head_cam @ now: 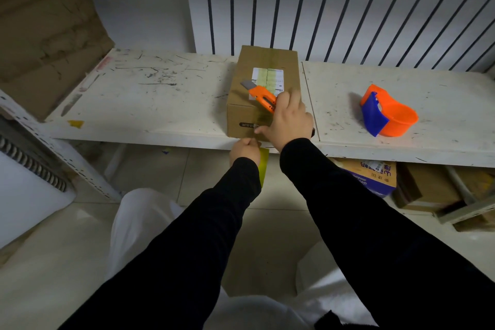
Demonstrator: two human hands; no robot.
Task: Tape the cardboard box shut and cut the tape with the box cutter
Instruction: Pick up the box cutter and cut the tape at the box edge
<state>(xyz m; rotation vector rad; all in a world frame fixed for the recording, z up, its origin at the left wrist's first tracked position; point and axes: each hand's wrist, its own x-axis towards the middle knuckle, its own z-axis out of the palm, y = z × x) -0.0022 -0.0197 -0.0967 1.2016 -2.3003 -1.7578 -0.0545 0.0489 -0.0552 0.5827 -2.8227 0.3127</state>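
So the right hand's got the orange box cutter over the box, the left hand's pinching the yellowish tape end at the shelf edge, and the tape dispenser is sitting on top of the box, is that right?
Not quite. The head view shows the tape dispenser on the white shelf, apart from the box on its right. The rest holds: right hand grips the box cutter, left hand pinches the tape end.

The box cutter (261, 95) handle is hidden inside the right hand (289, 118); box label (267, 78) print unreadable
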